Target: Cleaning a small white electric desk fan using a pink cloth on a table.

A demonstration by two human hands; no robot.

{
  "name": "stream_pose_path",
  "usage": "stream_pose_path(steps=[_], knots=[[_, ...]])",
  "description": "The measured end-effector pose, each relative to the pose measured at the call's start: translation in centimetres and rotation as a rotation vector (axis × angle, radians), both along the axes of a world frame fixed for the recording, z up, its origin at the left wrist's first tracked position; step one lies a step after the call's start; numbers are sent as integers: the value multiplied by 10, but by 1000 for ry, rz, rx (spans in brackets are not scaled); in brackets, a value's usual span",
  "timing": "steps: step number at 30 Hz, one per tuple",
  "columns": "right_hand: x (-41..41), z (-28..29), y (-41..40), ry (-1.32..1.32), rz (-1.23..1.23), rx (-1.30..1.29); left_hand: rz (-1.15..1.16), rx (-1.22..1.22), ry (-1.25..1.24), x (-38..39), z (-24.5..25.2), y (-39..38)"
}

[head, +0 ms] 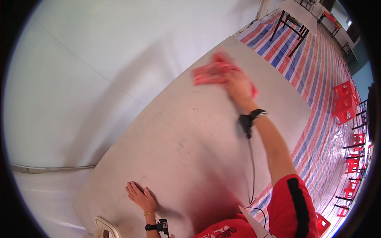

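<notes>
A red cloth (212, 73), blurred by motion, lies bunched under my right hand (239, 86) on the far part of a light grey tabletop (178, 128). Small dark specks and smudges mark the tabletop to the left of and below the cloth. Near the table's lower left part, my left hand (141, 199) rests flat on the surface, its fingers slightly spread, with nothing in it. Each wrist wears a black strap with a small device, and a cable hangs from the right one.
A white wall (74, 74) runs along the table's left side. A beige appliance (104, 227), partly cut off, stands at the lower left. Striped plastic sheeting (297, 68) covers the floor, with red stools (345, 102) and a folding table (300, 15) on it.
</notes>
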State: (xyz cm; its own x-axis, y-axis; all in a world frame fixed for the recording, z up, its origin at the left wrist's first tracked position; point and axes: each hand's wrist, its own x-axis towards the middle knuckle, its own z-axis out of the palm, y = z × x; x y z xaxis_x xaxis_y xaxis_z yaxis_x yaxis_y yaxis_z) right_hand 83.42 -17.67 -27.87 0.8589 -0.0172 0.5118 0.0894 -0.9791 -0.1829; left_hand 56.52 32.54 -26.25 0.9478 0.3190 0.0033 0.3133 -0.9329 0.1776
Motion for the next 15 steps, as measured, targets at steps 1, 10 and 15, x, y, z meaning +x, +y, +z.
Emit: stream_pose_path(steps=[1,10,15], knots=[[-19,9,-38,30,-194,-46,1,5,5,4,3,-2],[-183,-10,-207,207,-1166,-24,-10,35,3,4,1,2],[-117,1,-202,265,-1196,121,-13,20,8,2,-3,5]])
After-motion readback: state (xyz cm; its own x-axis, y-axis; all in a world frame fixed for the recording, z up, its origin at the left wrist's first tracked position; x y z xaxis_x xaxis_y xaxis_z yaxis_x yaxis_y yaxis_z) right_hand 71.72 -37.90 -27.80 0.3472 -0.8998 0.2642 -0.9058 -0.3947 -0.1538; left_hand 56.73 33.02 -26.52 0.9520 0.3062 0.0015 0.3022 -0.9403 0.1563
